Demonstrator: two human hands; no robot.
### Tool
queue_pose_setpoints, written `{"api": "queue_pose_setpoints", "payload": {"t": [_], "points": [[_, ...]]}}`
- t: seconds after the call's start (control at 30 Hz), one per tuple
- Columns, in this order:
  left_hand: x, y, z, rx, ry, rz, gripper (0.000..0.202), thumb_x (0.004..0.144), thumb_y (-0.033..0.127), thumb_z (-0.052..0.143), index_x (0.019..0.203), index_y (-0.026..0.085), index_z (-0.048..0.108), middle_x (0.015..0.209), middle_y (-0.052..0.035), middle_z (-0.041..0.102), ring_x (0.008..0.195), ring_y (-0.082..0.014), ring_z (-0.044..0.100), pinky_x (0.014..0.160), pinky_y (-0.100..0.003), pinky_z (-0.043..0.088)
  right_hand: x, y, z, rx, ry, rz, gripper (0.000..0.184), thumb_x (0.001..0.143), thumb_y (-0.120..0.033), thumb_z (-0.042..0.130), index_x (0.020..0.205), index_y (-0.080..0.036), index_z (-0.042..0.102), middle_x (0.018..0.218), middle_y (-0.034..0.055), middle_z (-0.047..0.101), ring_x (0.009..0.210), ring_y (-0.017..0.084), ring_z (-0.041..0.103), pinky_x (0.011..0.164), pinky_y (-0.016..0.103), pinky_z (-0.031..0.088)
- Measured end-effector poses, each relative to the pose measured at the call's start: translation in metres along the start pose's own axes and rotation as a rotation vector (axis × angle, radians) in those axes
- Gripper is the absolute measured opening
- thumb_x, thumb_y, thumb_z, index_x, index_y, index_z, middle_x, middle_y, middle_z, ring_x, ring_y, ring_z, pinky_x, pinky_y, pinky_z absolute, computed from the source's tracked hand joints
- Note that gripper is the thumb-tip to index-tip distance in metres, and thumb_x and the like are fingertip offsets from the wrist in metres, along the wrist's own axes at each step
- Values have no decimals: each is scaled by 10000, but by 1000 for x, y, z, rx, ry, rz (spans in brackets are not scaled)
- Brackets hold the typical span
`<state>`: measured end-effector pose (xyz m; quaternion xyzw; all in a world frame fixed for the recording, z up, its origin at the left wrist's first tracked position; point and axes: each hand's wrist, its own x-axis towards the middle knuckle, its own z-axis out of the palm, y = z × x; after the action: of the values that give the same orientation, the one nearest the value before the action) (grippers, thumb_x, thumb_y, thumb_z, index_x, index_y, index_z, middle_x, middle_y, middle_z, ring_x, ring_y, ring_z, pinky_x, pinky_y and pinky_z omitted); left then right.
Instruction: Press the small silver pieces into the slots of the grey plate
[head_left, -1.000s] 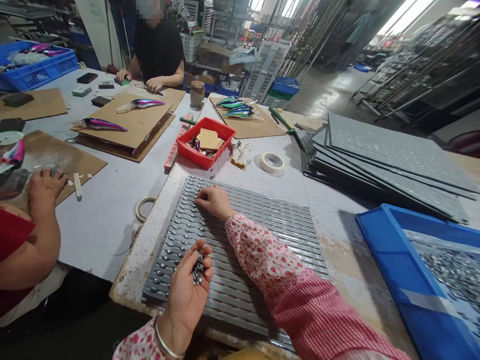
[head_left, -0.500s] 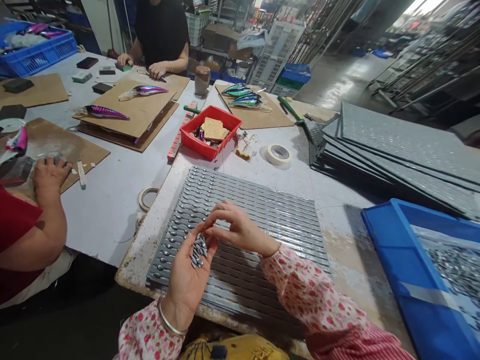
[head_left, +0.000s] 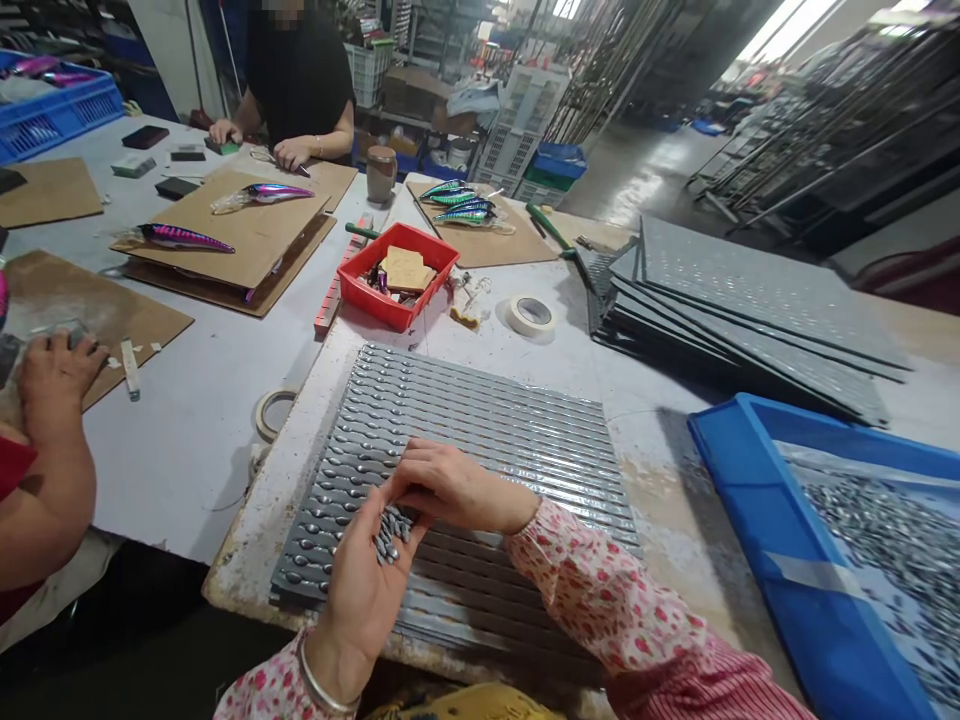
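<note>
My left hand (head_left: pixel 364 585) is cupped palm-up over the near left part of a grey grooved tray (head_left: pixel 517 440) and holds a small heap of grey metal weights (head_left: pixel 388 533). My right hand (head_left: pixel 450 487) lies across the tray with its fingertips pinched into that heap. Many weights sit in the grooves along the tray's left columns; the right part of the tray is bare.
A blue bin (head_left: pixel 757 500) with loose weights stands at the right. Stacked grey trays (head_left: pixel 750 310) lie behind it. A red basket (head_left: pixel 427 255), a tape roll (head_left: pixel 531 315), fishing lures on cardboard (head_left: pixel 247 225) and two other people's hands (head_left: pixel 52 375) are at the left and back.
My right hand came back from the tray's far left rows to the heap in my left palm and now pinches into it. The left hand stayed cupped.
</note>
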<state>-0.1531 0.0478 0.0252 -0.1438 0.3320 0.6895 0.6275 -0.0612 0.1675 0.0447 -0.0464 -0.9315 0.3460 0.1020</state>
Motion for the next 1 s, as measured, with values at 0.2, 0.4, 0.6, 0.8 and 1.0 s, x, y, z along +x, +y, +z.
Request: {"api": "queue_pose_setpoints", "payload": {"t": [0.2,0.4,0.6,0.8,1.0], "points": [[-2,4,3,159,62,-8,216,804,113,555,1000,107,644,1028,-127,653,899,-161,625,732,-240,537,7,48,-16,215,460,247,167,869,-280,502,899,-160,614,820,44,632,731,127,553,668,252,437],[-1,3,-4,98,40,-128,121,827,187,550,866,106,631,636,17,526,404,3,380,352,-104,319,37,131,-29,202,745,638,209,747,-335,590,760,-129,625,627,-4,598,559,97,501,547,218,394],[0,3,-8,88,43,-120,109,802,189,577,860,113,630,667,14,486,463,-17,384,391,-135,322,59,150,-28,20,696,679,102,713,-236,626,720,-139,656,639,2,628,589,104,523,605,224,389],[2,1,-11,167,80,-75,190,757,135,617,944,121,647,830,-56,588,615,-59,499,530,-160,435,65,155,-26,-97,660,722,79,713,-225,627,691,-158,662,696,32,650,673,147,546,680,270,382],[1,-1,-9,152,88,-42,143,689,168,703,823,149,660,821,-41,619,596,-57,507,489,-148,415,71,160,-28,-103,673,775,56,685,-212,647,670,-160,633,651,8,616,623,131,517,638,254,379]]}}
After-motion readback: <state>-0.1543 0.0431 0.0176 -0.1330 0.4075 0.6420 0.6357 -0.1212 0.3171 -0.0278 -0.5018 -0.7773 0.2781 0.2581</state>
